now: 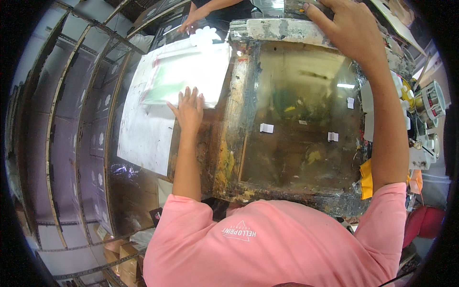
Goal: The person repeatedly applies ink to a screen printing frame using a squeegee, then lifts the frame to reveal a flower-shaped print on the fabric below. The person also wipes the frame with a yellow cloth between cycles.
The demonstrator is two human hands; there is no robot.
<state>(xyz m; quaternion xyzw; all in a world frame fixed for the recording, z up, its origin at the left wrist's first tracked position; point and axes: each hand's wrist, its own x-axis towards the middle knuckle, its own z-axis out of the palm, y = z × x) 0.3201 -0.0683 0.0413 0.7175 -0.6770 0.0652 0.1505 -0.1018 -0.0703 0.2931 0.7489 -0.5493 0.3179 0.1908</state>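
Observation:
My left hand lies flat with fingers spread on the near edge of a bright white sheet or thin stack. A faint green patch shows in it, and glare washes out much of its surface. Beyond the far bar of a printing screen frame, my right hand reaches to the top of the picture. Its thumb and fingers curl round something, but the upper edge cuts off what they hold. The screen mesh, brownish and see-through, spreads in front of me with small white tabs on it.
Another person's hand is at work beyond the stack, near a white scalloped cutout. A larger white sheet lies under the stack. Metal racks stand at left. Tubs and cans crowd the right side, near orange cloth or paper.

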